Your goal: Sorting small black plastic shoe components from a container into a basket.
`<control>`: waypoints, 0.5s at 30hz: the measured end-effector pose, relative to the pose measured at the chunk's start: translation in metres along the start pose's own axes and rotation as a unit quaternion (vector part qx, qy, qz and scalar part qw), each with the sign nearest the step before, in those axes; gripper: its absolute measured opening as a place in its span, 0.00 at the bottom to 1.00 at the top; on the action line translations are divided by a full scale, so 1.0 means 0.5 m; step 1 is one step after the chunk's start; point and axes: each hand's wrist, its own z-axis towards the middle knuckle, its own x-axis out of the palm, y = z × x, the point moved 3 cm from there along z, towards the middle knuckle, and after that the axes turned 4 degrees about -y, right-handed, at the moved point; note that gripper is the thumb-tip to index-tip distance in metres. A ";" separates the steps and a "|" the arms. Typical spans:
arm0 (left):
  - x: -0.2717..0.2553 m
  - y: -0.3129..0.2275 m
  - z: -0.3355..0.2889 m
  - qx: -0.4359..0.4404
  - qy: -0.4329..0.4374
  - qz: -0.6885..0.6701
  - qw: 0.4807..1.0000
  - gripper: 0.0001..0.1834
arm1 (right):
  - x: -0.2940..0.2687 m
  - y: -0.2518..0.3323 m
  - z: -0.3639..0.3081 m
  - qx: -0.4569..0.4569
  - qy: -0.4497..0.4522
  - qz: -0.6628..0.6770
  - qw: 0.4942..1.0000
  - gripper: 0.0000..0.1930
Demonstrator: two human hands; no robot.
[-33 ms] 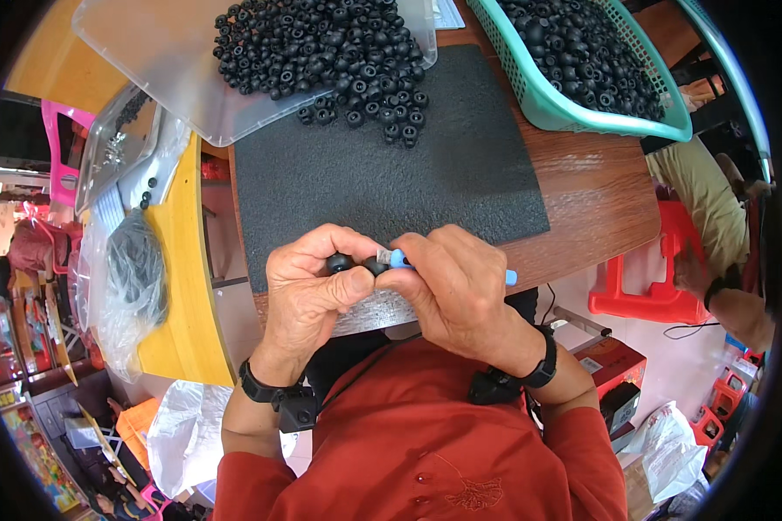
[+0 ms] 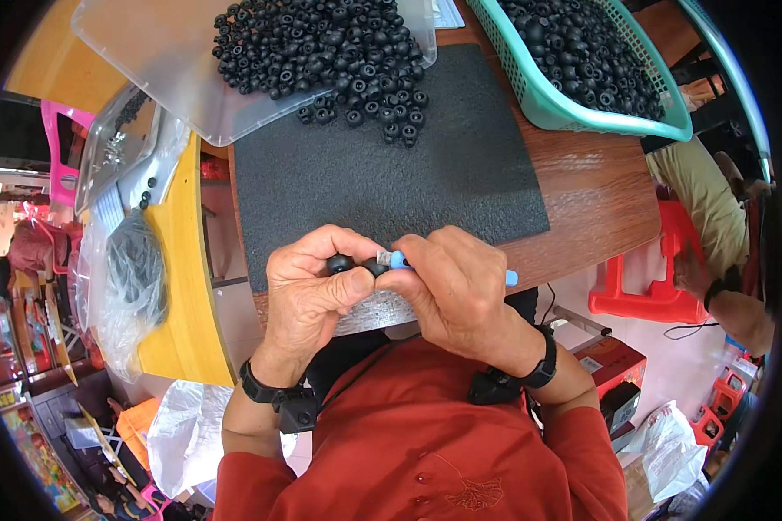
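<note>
My left hand [image 2: 308,282] pinches small round black parts between thumb and fingers. One black part [image 2: 340,263] shows between the fingers, and a second black part [image 2: 374,267] sits at the thumb tip. Closed around a slim blue-handled tool [image 2: 511,278] with a short flat silvery tip is my right hand [image 2: 460,282]. The tip touches or nearly touches the second black part; the exact contact is too small to tell. Both hands are close together over the near edge of a dark textured mat [image 2: 391,187]. My right fingers hide most of the handle.
Many similar black parts [image 2: 339,52] spill from a clear plastic tray [image 2: 165,78] onto the mat. A turquoise basket [image 2: 530,100] at the far right holds more. On the yellow table at left lies a clear bag [image 2: 135,269]. Another person's arm [image 2: 738,308] is at right beside a red stool [image 2: 643,286].
</note>
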 end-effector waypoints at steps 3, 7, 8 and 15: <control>0.005 0.011 0.001 0.013 -0.009 -0.006 1.000 0.15 | -0.002 -0.003 -0.001 -0.011 0.012 -0.009 1.000 0.12; 0.002 0.013 0.005 -0.064 -0.012 -0.061 0.996 0.15 | 0.005 -0.001 0.002 -0.019 0.031 -0.026 0.999 0.11; 0.004 0.014 0.005 -0.050 -0.021 -0.053 0.997 0.15 | 0.008 -0.004 0.000 -0.013 0.017 -0.010 1.000 0.11; -0.021 -0.015 0.048 -0.075 -0.014 -0.108 0.991 0.10 | -0.005 -0.017 0.002 0.031 0.006 0.017 0.999 0.11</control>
